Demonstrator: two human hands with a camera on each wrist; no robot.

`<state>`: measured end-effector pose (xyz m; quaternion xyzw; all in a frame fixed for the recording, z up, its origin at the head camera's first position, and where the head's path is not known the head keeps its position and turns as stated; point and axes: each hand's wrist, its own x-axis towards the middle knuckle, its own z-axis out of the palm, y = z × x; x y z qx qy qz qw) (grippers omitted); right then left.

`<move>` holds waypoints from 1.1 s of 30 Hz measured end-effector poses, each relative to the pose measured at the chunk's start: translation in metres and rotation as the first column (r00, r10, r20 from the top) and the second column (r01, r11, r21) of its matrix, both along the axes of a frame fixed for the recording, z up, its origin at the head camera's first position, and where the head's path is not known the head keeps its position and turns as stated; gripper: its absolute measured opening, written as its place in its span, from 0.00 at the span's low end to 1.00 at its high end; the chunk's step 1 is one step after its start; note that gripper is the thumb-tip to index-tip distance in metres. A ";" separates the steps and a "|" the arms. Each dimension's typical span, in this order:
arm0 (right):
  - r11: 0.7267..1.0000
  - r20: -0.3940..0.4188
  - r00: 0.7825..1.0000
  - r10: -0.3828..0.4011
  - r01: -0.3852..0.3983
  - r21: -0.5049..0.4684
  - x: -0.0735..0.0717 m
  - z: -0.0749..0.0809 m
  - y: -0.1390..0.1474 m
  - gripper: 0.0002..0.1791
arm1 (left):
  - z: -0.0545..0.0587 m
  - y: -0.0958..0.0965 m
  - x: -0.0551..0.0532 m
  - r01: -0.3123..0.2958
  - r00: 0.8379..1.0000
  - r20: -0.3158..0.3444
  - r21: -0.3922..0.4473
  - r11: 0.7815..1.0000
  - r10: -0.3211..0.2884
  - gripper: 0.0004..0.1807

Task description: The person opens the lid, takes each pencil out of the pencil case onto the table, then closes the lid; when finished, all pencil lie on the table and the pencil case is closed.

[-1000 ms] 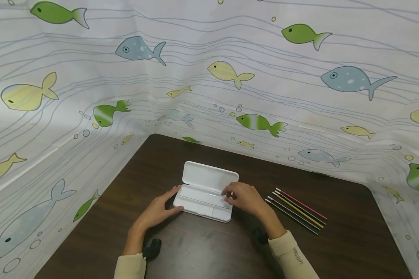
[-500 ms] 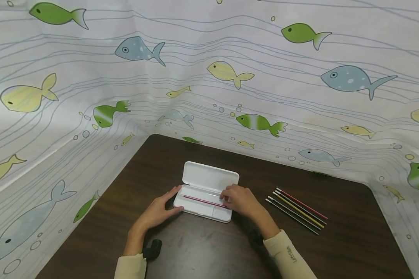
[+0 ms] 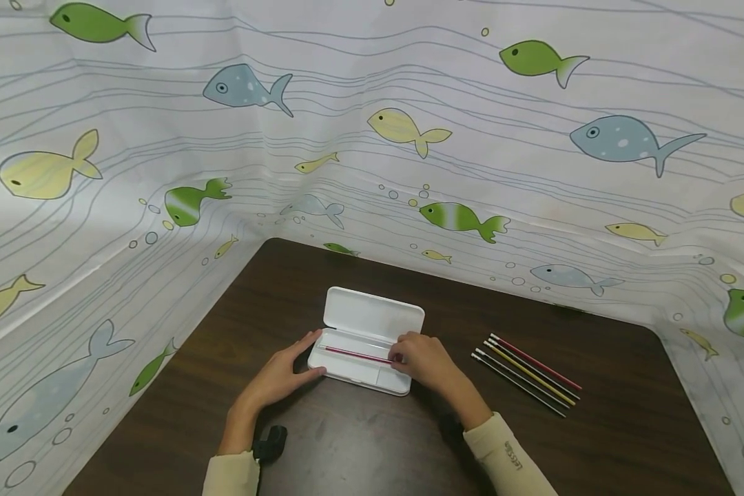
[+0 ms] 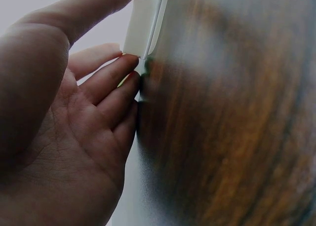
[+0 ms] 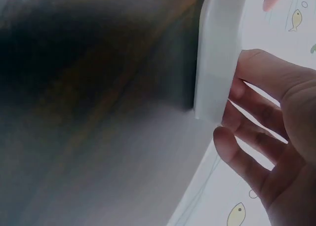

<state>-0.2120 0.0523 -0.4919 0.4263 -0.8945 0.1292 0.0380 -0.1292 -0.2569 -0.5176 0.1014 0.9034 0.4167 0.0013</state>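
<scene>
A white pencil case (image 3: pixel 353 373) lies on the dark table, its lid (image 3: pixel 372 313) raised at the back. Along the inside runs a red pencil (image 3: pixel 356 355), its right end hidden under the right hand (image 3: pixel 428 359), whose curled fingers pinch it. In the right wrist view, the thumb and fingers (image 5: pixel 256 63) reach behind the case's end wall, so the pencil is out of sight there. The left hand (image 3: pixel 279 374) touches the case's left end, thumb at the front corner and fingers toward the back; the left wrist view shows these fingers extended beside the case (image 4: pixel 143 26).
Several pencils lie side by side on the table right of the case, among them a red pencil (image 3: pixel 536 362) and a yellow pencil (image 3: pixel 533 373). A fish-printed white sheet (image 3: pixel 347 207) rises behind and beside the table (image 3: pixel 347 448).
The red pencil, not visible in the case a second ago, now lies along its inside. The right hand has shifted slightly left and toward the front. The left hand stays in place.
</scene>
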 end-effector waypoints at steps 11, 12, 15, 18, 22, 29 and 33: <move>0.986 0.103 0.992 -0.068 0.083 -0.147 0.003 0.003 0.006 0.06 | -0.001 0.001 0.001 0.000 1.000 0.001 -0.007 1.000 0.000 0.45; 0.984 0.101 0.992 -0.072 0.087 -0.154 0.004 0.006 0.008 0.06 | 0.000 0.001 0.001 0.000 1.000 0.001 -0.008 1.000 0.000 0.45; 0.977 0.100 0.992 -0.071 0.089 -0.192 0.004 0.015 0.014 0.06 | 0.000 0.001 0.000 -0.001 1.000 -0.002 -0.010 1.000 0.001 0.45; 0.966 0.100 0.992 -0.075 0.097 -0.240 0.002 0.026 0.025 0.07 | 0.001 0.001 0.001 -0.002 1.000 -0.009 -0.013 1.000 0.002 0.44; 0.949 0.067 0.993 -0.096 0.112 -0.294 -0.001 0.039 0.041 0.10 | 0.001 0.000 0.000 -0.003 1.000 -0.015 -0.016 1.000 0.003 0.44; 0.951 0.051 0.988 -0.142 0.151 -0.270 0.000 0.051 0.061 0.10 | -0.001 0.000 0.000 -0.004 1.000 -0.019 -0.015 1.000 0.003 0.44; 0.947 0.045 0.984 -0.170 0.176 -0.268 0.004 0.053 0.082 0.10 | -0.001 0.001 0.001 -0.002 1.000 -0.024 -0.019 1.000 0.002 0.44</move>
